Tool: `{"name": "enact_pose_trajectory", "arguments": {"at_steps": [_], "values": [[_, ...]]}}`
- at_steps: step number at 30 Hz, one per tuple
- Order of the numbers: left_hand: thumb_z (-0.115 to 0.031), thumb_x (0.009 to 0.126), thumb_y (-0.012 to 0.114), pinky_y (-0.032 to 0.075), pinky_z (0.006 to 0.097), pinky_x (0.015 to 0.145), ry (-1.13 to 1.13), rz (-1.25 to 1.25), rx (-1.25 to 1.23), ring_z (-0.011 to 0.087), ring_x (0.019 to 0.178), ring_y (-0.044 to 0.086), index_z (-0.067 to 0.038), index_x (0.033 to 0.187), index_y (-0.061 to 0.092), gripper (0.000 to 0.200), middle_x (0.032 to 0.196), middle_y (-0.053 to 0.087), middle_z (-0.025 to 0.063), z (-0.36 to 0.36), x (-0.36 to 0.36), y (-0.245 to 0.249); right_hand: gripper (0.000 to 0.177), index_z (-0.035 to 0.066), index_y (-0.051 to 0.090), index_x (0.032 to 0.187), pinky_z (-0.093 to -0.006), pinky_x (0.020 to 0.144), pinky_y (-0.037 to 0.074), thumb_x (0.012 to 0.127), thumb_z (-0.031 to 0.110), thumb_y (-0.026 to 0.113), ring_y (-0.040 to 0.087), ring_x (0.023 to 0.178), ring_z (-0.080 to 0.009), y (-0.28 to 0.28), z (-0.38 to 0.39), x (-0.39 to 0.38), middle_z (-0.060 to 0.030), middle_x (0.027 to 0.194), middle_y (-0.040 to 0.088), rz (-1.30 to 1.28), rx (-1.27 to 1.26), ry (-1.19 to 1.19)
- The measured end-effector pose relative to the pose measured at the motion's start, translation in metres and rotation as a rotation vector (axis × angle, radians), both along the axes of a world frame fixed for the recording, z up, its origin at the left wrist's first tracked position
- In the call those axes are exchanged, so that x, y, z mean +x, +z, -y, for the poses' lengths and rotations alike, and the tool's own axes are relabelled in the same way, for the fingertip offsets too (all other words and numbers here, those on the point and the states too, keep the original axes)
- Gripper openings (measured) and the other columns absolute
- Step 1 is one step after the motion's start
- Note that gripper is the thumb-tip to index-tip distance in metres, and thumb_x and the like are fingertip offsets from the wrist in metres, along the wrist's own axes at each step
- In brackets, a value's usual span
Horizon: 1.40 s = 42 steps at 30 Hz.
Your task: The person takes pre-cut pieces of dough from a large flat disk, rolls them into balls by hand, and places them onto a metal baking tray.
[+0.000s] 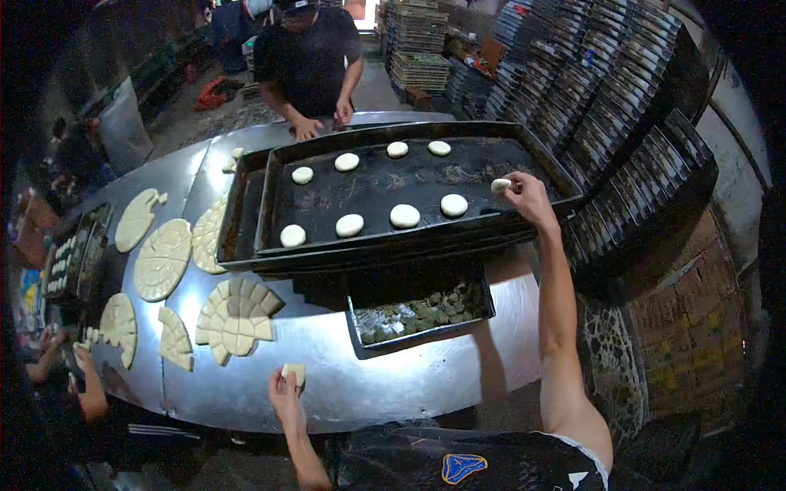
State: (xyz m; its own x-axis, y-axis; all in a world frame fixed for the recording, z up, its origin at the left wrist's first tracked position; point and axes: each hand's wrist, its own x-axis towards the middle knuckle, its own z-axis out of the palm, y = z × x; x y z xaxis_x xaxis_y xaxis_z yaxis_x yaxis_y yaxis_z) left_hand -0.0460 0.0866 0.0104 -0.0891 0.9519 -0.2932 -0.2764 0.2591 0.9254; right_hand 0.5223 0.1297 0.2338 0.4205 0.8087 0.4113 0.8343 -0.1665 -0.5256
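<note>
My right hand (528, 196) pinches a round dough bun (501, 187) over the right part of a black baking tray (393, 135). Two rows of pale, flattened dough rounds (404, 216) lie in that tray. Down at the table's near edge, my left hand (285, 391) grips a cut piece of dough (294, 375). A flat dough disc cut into wedges and blocks (237, 321) lies up and left of that hand. More scored dough discs (163, 259) spread across the left of the metal table (327, 327).
A dark pan of greenish-grey lumps and white powder (422, 317) sits below the tray. Across the table stands a person in black (307, 61), hands near the tray's far edge. Another person's hand (88, 372) is at left. Stacked trays (606, 65) fill the right.
</note>
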Motion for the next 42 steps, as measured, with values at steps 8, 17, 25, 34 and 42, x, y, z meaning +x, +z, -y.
{"name": "enact_pose_trajectory", "arguments": {"at_steps": [8,17,25,34,42], "values": [[-0.016,0.093,0.062,0.046,0.0316,0.088,0.026,0.188,0.014,0.0198,0.108,0.054,0.0,0.129,0.044,0.044,0.122,0.051,0.0105,0.013,0.015,0.04,0.018,0.001,0.069,0.093,-0.0373,0.072,0.05,0.086,0.015,0.061,0.066,0.082,-0.0276,-0.01,0.013,-0.063,-0.0169,0.088,0.067,0.088,0.231,0.033],[-0.003,0.086,0.065,0.05,0.027,0.085,-0.506,0.031,0.27,0.016,0.097,0.06,0.003,0.115,0.058,0.031,0.105,0.062,0.0113,0.028,0.11,0.055,0.034,0.003,0.065,0.112,-0.0308,0.078,0.051,0.085,0.024,0.07,0.063,0.093,-0.0178,-0.133,0.1,-0.289,-0.0114,0.101,0.068,-0.786,-0.224,0.642],[-0.018,0.089,0.068,0.048,0.0236,0.076,-0.671,-0.011,-0.032,0.0107,0.084,0.058,0.003,0.108,0.06,0.03,0.096,0.063,0.006,0.036,0.099,0.025,0.027,0.002,0.07,0.102,-0.0311,0.071,0.05,0.083,0.021,0.071,0.063,0.076,-0.0173,-0.155,0.106,-0.242,-0.0111,0.086,0.069,-0.675,-0.285,0.522],[-0.025,0.09,0.067,0.048,0.0258,0.082,-0.453,0.208,-0.065,0.0141,0.09,0.061,0.008,0.111,0.061,0.04,0.1,0.065,0.0094,0.016,0.084,0.041,0.033,0.007,0.072,0.099,-0.0435,0.085,0.048,0.07,0.022,0.077,0.047,0.101,-0.0356,-0.2,0.05,-0.13,-0.0186,0.102,0.054,0.478,-0.431,0.191],[-0.03,0.092,0.063,0.052,0.0312,0.086,-0.383,0.327,-0.21,0.0192,0.097,0.063,0.008,0.116,0.057,0.045,0.108,0.063,0.0138,-0.003,0.114,0.047,0.035,0.005,0.074,0.091,-0.0394,0.088,0.043,0.074,0.035,0.078,0.051,0.103,-0.0301,-0.168,0.05,-0.155,-0.0133,0.099,0.056,-0.426,-0.32,0.282]]}}
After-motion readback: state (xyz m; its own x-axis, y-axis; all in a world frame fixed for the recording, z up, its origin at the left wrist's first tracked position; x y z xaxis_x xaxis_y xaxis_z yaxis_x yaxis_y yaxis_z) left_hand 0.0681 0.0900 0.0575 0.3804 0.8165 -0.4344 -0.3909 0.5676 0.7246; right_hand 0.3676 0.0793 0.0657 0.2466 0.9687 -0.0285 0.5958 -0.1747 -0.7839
